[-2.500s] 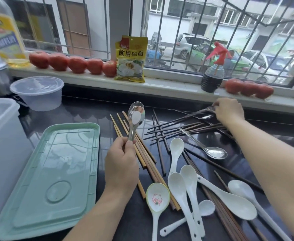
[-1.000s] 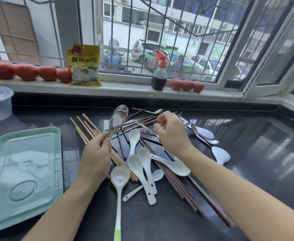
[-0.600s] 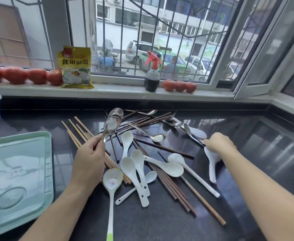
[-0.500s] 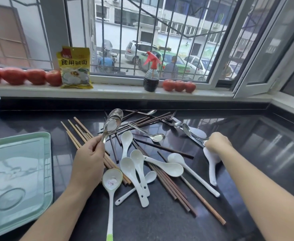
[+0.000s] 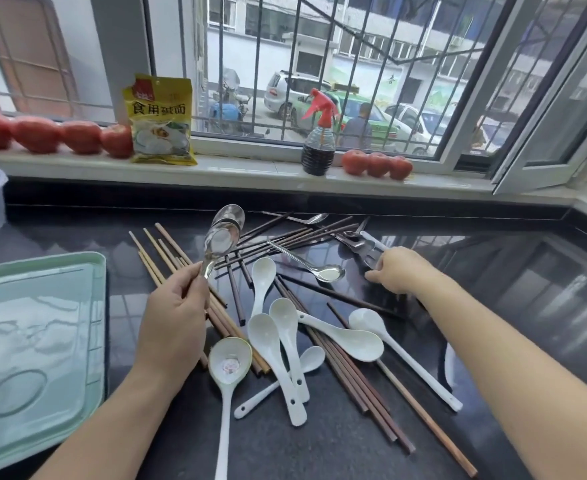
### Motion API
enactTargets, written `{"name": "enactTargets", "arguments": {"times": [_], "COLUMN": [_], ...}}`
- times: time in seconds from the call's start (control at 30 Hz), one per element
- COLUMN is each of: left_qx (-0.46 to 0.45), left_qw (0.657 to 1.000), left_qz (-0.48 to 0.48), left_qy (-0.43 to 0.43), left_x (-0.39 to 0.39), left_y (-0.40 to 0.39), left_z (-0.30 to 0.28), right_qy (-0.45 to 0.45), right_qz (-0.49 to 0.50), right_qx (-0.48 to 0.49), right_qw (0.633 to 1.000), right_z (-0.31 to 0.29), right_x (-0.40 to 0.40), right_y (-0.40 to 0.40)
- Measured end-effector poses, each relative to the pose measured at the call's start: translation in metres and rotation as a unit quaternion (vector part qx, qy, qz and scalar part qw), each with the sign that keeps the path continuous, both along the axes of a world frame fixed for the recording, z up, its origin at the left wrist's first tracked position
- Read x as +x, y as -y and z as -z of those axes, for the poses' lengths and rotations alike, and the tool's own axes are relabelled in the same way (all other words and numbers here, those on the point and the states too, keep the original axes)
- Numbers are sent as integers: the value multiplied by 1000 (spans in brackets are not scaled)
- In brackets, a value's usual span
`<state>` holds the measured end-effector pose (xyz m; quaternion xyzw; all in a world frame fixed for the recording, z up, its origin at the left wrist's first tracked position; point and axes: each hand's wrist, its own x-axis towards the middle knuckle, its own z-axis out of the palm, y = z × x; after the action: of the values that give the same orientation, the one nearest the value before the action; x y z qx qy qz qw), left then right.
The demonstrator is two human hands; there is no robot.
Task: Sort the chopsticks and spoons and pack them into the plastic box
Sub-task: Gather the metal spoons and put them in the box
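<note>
Spoons — our left hand (image 5: 176,317) grips steel spoons (image 5: 223,233), bowls up | right hand (image 5: 397,271) closes on a metal spoon (image 5: 361,245), handle toward wrist | loose spoon (image 5: 323,270) just left — right nearer

Right hand (image 5: 397,270) moved from white spoon to grasp metal spoons (image 5: 359,244), lifting them off counter.
</note>
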<state>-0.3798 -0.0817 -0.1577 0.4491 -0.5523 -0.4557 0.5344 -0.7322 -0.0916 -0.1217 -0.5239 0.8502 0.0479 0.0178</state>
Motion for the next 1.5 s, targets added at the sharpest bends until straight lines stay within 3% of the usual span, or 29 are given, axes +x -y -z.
{"name": "enactTargets", "arguments": {"times": [0.03, 0.17, 0.2, 0.33, 0.5, 0.63, 0.73, 0.83, 0.97, 1.1, 1.27, 1.4, 1.5], "left_qx": [-1, -2, -3, -1, 2, 0, 6, 23, 22, 15, 10, 23, 46], "left_qw": [1000, 1000, 1000, 1000, 1000, 1000, 1000, 999, 999, 999, 999, 999, 998], "left_qz": [-4, -10, -10, -13, -14, -13, -19, -22, -28, -21, -31, -16, 11], "left_qy": [5, 13, 14, 11, 7, 11, -4, -27, -27, -24, -1, -16, -30], "left_x": [-1, -2, -2, -1, -2, -2, 0, 1, -1, -2, -2, -2, 1], "left_y": [0, 2, 3, 6, 7, 7, 9, 11, 12, 11, 10, 6, 2], "left_z": [1, 5, 6, 7, 7, 11, 14, 14, 12, 9, 10, 3, -5], "right_qy": [7, 39, 47, 75, 85, 87, 77, 114, 135, 188, 199, 169, 285], "right_qz": [4, 50, 36, 10, 42, 81, 95, 47, 77, 163, 176, 108, -18], "right_qx": [0, -192, -199, -111, -180, -81, -141, -197, -199, -238, -398, -551, -565], "right_qw": [1000, 979, 978, 991, 979, 990, 982, 973, 968, 939, 878, 810, 774], "right_z": [-7, -27, -27, -11, -7, -10, -14, -16, -4, 2, -28, -65, -95], "right_x": [3, -5, -4, 3, -8, -25, -19, 10, 38, 36, 14, 7, 39], "right_y": [5, 43, 55, 84, 82, 73, 82, 107, 146, 166, 148, 103, 56]}}
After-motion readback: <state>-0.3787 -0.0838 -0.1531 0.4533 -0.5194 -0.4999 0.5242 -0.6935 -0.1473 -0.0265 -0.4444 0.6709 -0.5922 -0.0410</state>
